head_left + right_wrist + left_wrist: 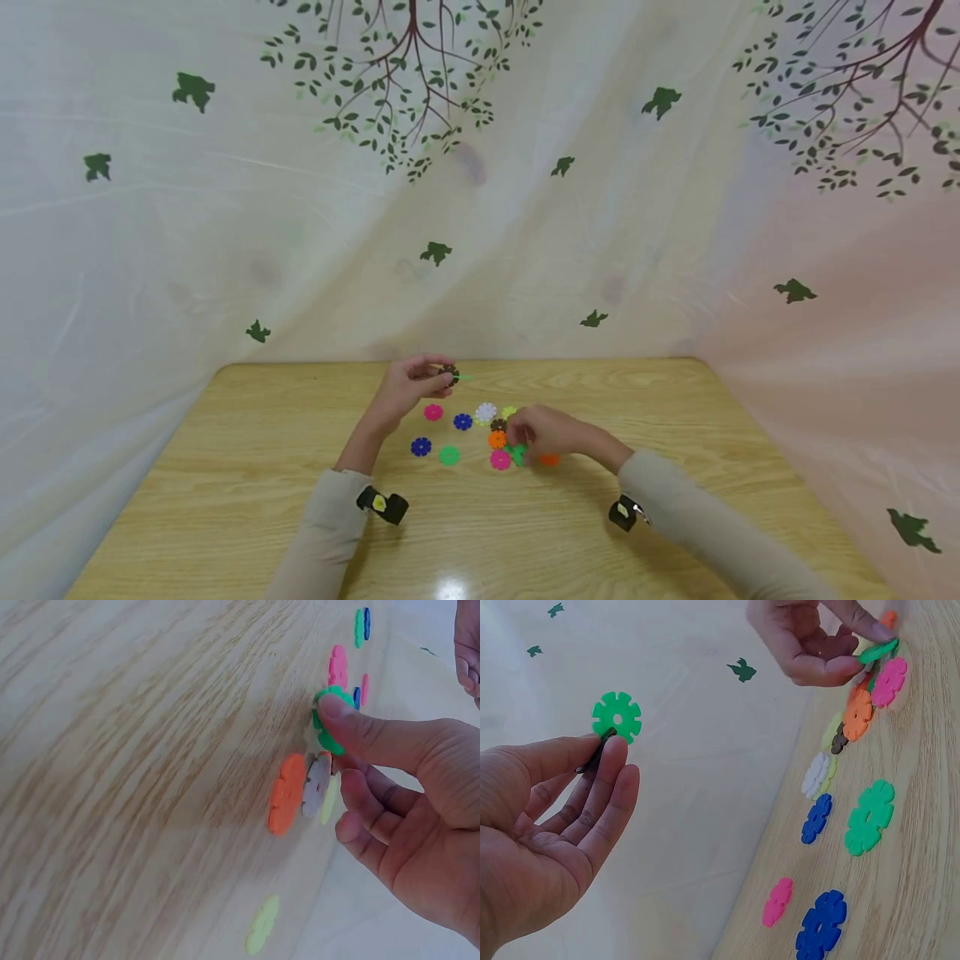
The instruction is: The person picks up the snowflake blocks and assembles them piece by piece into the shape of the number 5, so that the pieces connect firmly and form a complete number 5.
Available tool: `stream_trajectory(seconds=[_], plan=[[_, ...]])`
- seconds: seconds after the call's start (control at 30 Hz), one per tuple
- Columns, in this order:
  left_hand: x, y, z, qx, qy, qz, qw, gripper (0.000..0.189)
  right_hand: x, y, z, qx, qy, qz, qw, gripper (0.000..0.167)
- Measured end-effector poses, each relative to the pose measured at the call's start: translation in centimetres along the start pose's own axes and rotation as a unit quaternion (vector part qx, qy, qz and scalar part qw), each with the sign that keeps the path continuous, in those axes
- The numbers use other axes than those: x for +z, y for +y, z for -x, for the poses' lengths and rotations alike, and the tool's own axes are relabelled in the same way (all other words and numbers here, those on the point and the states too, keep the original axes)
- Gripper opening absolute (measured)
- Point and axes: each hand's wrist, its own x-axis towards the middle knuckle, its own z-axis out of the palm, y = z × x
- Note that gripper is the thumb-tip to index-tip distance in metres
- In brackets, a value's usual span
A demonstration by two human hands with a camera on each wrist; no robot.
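My left hand [405,388] is raised over the far side of the table, pinching a dark brown notched plastic disc [595,754] between thumb and fingers. Slotted into that disc at an angle is a bright green interlocking disc [604,711], which shows nearly edge-on in the head view. Lower and to the right, my right hand [553,431] pinches another green disc [328,739] by thumb and fingertips, just over the scattered pieces. Around it lie an orange disc [498,439], a pink disc [500,460] and a second orange disc [287,795].
More flower-shaped discs lie on the wooden table [247,467]: blue ones [422,447], a green one [449,456], a pink one [433,412], a white one [486,412] and a pale yellow one [262,924]. A printed cloth [337,275] hangs behind the table's far edge.
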Motion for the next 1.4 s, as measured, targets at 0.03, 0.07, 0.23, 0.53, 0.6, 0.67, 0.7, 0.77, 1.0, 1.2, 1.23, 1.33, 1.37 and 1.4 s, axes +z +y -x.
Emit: stream_trajectory(seconds=[0.03,0.07,0.23,0.53,0.6,0.67,0.7,0.77,1.0,1.2,1.23,1.33,1.37,1.4], plan=[[0.0,0.0,0.0,0.002,-0.001,-0.001,1.0000,0.031,0.0,0.0,-0.2,0.000,0.006,0.002,1.0000,0.024],[0.0,0.0,0.0,0.004,-0.002,-0.002,1.0000,0.031,0.0,-0.1,-0.3,0.001,0.011,0.002,0.9999,0.024],[0.0,-0.1,0.0,0.006,-0.002,-0.003,1.0000,0.028,0.1,0.1,-0.9,0.005,0.038,-0.019,0.9991,0.022],[-0.1,-0.2,-0.1,0.003,-0.004,0.008,1.0000,0.030,-1.5,0.5,-1.8,-0.006,0.125,-0.067,0.9899,0.011],[-0.1,-0.2,-0.1,0.005,-0.004,0.009,0.9999,0.029,-2.0,0.3,-2.0,-0.008,0.151,-0.077,0.9855,0.010],[-0.2,-0.2,-0.1,0.005,-0.002,0.008,1.0000,0.029,-2.5,0.1,-2.1,0.000,0.177,-0.099,0.9793,0.011],[-0.2,-0.2,-0.1,0.005,-0.002,0.008,1.0000,0.029,-2.7,-0.1,-2.2,0.007,0.189,-0.117,0.9749,0.013],[-0.1,-0.1,-0.1,0.003,-0.002,0.011,0.9999,0.029,-3.1,-0.4,-2.3,0.021,0.212,-0.169,0.9624,0.015],[0.1,0.0,-0.1,0.001,-0.004,0.013,0.9999,0.031,-3.8,-1.2,-2.6,0.019,0.276,-0.309,0.9100,0.022],[0.2,-0.2,-0.1,-0.004,0.000,0.016,0.9999,0.032,-3.7,-1.6,-3.0,0.023,0.293,-0.345,0.8916,0.032],[0.3,-0.2,-0.1,-0.003,0.000,0.018,0.9998,0.033,-3.6,-1.6,-3.1,0.021,0.294,-0.349,0.8894,0.034],[0.3,-0.2,-0.1,0.003,0.002,0.020,0.9998,0.034,-3.4,-1.9,-3.4,0.015,0.295,-0.362,0.8841,0.033],[0.4,-0.2,-0.1,0.004,0.004,0.020,0.9998,0.033,-3.3,-2.1,-3.4,0.012,0.294,-0.366,0.8832,0.032],[0.4,-0.3,-0.1,0.007,0.004,0.019,0.9998,0.032,-3.2,-2.2,-3.5,0.009,0.292,-0.370,0.8819,0.030]])
